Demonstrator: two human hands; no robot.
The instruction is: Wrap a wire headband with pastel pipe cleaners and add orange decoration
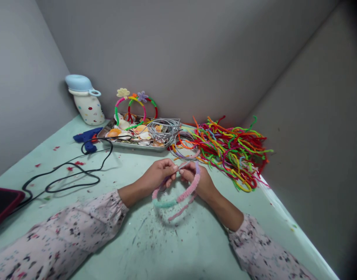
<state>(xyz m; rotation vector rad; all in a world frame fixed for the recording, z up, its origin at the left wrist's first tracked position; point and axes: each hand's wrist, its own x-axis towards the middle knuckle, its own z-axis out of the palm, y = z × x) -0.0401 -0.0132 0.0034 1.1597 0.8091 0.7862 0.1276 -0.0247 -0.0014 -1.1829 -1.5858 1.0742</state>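
Between my two hands is a ring wrapped in fuzzy pipe cleaner (189, 190), coloured pink, mint and lilac. My left hand (160, 175) pinches the ring near its far side, fingers closed. Close beside it, my right hand (198, 179) is closed on the ring's other end, thumb and fingertips together. A thin greyish piece shows at the small gap between the fingertips. One loose pink pipe cleaner end (181, 210) hangs below the ring on the right. The fingers partly hide the far part of the ring.
Behind my hands, a metal tray (131, 146) holds shells, grey wire coils (165, 128) and two finished-looking flower rings (131, 97). Right lies a pipe cleaner heap (239, 144). Left are a blue glue gun (89, 138), black cord (73, 190), bottle (89, 109) and red-edged device (4, 206).
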